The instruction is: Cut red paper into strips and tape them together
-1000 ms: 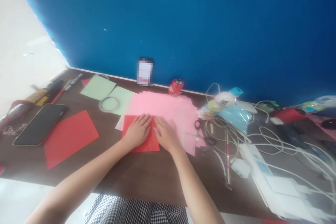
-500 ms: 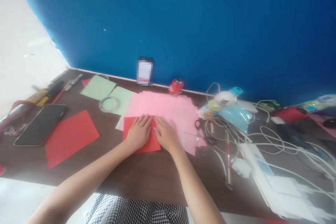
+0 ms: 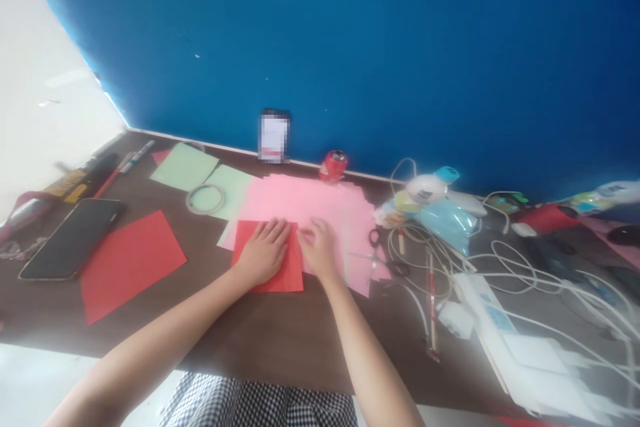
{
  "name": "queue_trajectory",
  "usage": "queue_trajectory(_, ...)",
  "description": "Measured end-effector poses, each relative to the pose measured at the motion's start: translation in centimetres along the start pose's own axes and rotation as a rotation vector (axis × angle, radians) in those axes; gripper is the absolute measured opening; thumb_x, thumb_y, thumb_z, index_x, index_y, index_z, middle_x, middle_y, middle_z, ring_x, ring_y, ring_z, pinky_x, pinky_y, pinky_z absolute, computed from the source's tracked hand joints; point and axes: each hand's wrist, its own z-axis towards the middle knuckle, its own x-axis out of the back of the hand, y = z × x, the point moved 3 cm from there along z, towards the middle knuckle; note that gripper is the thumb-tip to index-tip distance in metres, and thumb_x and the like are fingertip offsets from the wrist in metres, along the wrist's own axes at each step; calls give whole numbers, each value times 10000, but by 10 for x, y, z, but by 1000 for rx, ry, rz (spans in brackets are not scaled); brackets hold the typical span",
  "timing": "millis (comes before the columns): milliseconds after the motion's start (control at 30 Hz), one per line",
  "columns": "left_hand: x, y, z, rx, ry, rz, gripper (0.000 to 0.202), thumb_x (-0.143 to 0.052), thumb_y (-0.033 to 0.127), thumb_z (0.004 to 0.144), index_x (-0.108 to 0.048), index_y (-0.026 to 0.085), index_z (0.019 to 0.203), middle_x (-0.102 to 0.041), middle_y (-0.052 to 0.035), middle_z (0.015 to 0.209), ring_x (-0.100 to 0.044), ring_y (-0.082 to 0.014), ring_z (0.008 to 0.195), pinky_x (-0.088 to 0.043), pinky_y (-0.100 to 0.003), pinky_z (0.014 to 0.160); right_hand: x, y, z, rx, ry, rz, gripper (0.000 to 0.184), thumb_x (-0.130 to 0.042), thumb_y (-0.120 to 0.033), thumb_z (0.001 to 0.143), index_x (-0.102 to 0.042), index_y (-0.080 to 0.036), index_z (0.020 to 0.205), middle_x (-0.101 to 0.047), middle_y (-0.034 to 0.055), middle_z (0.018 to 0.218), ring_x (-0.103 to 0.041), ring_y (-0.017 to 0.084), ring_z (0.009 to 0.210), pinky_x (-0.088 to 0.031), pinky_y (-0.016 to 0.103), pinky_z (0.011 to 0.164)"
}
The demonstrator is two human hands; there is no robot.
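A sheet of red paper (image 3: 294, 273) lies partly over pink sheets and partly on the dark tabletop. My left hand (image 3: 264, 250) rests flat on it with the fingers stretched out, pressing it down. At the paper's upper right edge is my right hand (image 3: 318, 248), its fingers bent in and the fingertips pinched together at that edge. Blur hides exactly how much paper is between them. Pink paper (image 3: 310, 193) spreads out behind and to the right of both hands. Scissors (image 3: 375, 257) lie on its right side.
Another red sheet (image 3: 133, 267) lies left beside a phone (image 3: 73, 240). A tape roll (image 3: 206, 200) sits on green paper (image 3: 185, 165). A red can (image 3: 333, 167) stands near the blue wall. Tangled white cables and a power strip (image 3: 485, 303) fill the right side.
My right hand has shifted slightly right, from lying flat on the red paper to its right edge, with the fingers now bent. The left hand stays pressed on the paper.
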Motion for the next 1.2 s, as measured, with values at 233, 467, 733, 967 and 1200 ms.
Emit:
queue_trajectory(233,7,4,3,39,41,-56,524,-294,293,889,-225,105,1373,-274,-163,1422,-202,-284,1325,-181,-496,1051,3,-5,-1,-58,4,167,134,-509,-270,753,-586,-174,700,-580,140,1052,-471,251,1078,-332,421,963)
queue_trajectory(467,33,-19,13,94,241,-427,362,-424,311,835,-500,183,1165,-600,-92,1099,-537,-224,1026,-349,-419,944,9,-22,-3,-95,-273,652,126,-518,-320,778,-528,-195,758,-589,2,735,-570,154,717,-473,281,688)
queue_trajectory(733,38,-16,15,158,14,-741,225,-403,311,833,-555,165,751,-596,-5,706,-534,-136,641,-405,-251,603,8,-25,-4,-131,-266,686,148,-522,-322,783,-569,-182,779,-618,23,768,-589,160,756,-470,285,723)
queue_trajectory(967,33,-17,15,114,-108,-830,264,-401,354,826,-523,160,696,-522,15,652,-465,-121,605,-369,-241,575,9,-28,-4,-117,-300,675,170,-527,-342,780,-576,-181,756,-608,9,740,-571,153,735,-460,283,718)
queue_trajectory(1200,31,-19,15,172,-154,-951,279,-416,372,826,-537,156,698,-487,25,613,-443,-110,574,-354,-230,552,9,-27,-4,-191,-297,726,159,-547,-330,764,-591,-180,738,-608,2,738,-564,150,741,-442,276,731)
